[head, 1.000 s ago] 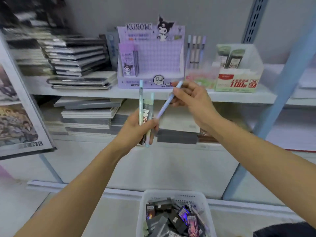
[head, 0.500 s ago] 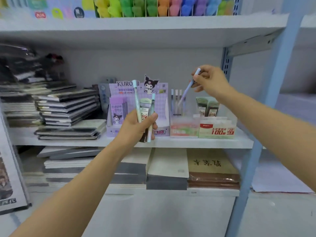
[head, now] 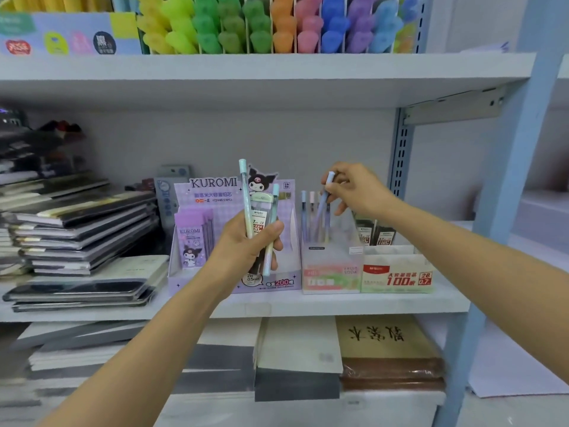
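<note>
My left hand (head: pixel 246 245) grips two pale green pens (head: pixel 245 192) and a small pencil-lead pack (head: pixel 259 215), held upright in front of the purple Kuromi display box (head: pixel 215 192). My right hand (head: pixel 354 189) pinches a lilac pen (head: pixel 321 211) near its cap. That pen slants down with its tip inside the clear pen holder (head: pixel 331 260), where a few similar pastel pens (head: pixel 308 211) stand.
A box of lead refills (head: pixel 397 272) sits right of the holder. Stacked notebooks (head: pixel 80 229) fill the shelf's left side and the shelf below. Coloured foam pieces (head: pixel 277 23) line the top shelf. A blue upright post (head: pixel 505 211) stands at the right.
The view has risen from the basket and lower shelf to the middle shelf. My right hand carried the lilac pen away from my left hand and lowered it into the clear holder.
</note>
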A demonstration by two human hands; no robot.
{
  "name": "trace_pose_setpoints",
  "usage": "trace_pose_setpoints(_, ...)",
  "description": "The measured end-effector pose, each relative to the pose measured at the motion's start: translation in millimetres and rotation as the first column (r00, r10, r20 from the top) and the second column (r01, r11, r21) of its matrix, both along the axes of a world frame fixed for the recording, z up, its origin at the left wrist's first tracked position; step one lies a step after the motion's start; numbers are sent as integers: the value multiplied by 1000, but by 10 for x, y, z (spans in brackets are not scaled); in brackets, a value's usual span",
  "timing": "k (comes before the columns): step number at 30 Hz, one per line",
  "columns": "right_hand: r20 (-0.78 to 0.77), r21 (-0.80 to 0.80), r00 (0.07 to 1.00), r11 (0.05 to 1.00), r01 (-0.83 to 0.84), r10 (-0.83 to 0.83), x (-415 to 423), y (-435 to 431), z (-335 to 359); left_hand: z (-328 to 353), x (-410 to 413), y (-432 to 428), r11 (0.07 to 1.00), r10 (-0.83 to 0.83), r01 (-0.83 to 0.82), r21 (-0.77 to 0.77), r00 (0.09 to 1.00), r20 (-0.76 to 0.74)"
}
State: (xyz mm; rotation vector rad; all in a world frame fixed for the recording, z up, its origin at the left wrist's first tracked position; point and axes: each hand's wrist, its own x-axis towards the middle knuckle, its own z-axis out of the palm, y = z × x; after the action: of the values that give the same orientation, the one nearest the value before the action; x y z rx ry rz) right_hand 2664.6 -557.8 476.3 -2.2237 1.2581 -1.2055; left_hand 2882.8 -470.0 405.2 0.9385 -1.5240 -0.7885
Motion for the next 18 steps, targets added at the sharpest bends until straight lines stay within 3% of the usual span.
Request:
trace_pose_setpoints(11,-167,-152,976,982,113,-138,-194,-81,-47,-37,-71,-224,998,-63,62,20,998,19)
trace_pose_setpoints(15,-332,-159,936,985,64,-115,-182,-84,-11,-39,-97,-245,997,-73,72,30,997,34)
trace_pose_setpoints(18,-287,-159,953,986,48,-93,-188,-77,-34,-38,-119,-242,996,-88,87,33,995,46)
